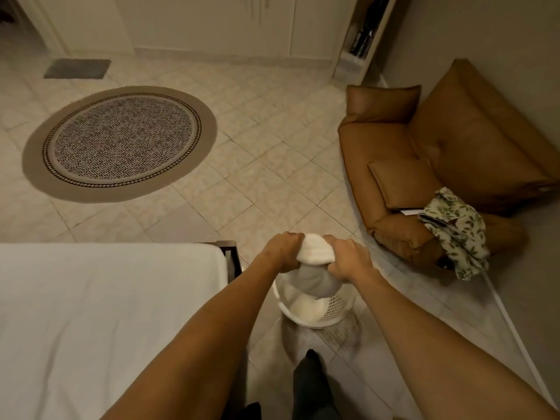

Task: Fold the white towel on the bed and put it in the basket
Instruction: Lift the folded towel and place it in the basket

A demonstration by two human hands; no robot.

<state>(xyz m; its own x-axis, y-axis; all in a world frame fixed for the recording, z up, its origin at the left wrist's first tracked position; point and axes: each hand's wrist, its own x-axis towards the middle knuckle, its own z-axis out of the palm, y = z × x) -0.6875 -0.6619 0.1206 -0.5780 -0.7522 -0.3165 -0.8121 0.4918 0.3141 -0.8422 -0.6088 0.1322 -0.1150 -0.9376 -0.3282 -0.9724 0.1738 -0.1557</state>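
The folded white towel (315, 253) hangs between both hands right over the white plastic basket (333, 310), which stands on the floor past the bed's corner. My left hand (283, 250) grips the towel's left end and my right hand (348, 259) grips its right end. The towel's lower part droops into the basket's mouth, where more white cloth lies. The bed (106, 313) with its white sheet fills the lower left.
A brown leather armchair (439, 165) with a leaf-patterned cloth (457, 231) over its arm stands at right. A round patterned rug (121, 144) lies on the tiled floor at left, a grey mat (77, 68) further back. My dark-clad leg (309, 383) is below the basket.
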